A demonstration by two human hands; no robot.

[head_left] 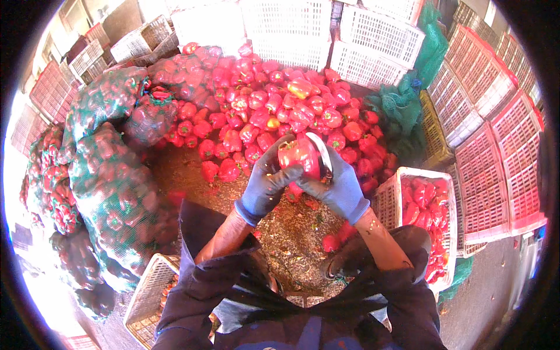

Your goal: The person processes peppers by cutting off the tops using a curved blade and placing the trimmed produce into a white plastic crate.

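Note:
My left hand (265, 185), in a blue glove, grips a red bell pepper (298, 156) held up in front of me. My right hand (341, 188), also gloved in blue, holds a curved knife (322, 150) whose blade rests against the pepper's right side. Both hands meet around the pepper above a floor strewn with seeds and scraps (291, 227). Behind them lies a large heap of red peppers (280, 111).
Green net sacks of peppers (111, 175) are piled at the left. A white crate of cut peppers (426, 204) stands at my right, another crate (149, 286) at lower left. Stacked white and red crates (490, 116) line the back and right. Loose green netting (402, 111) lies beside the heap.

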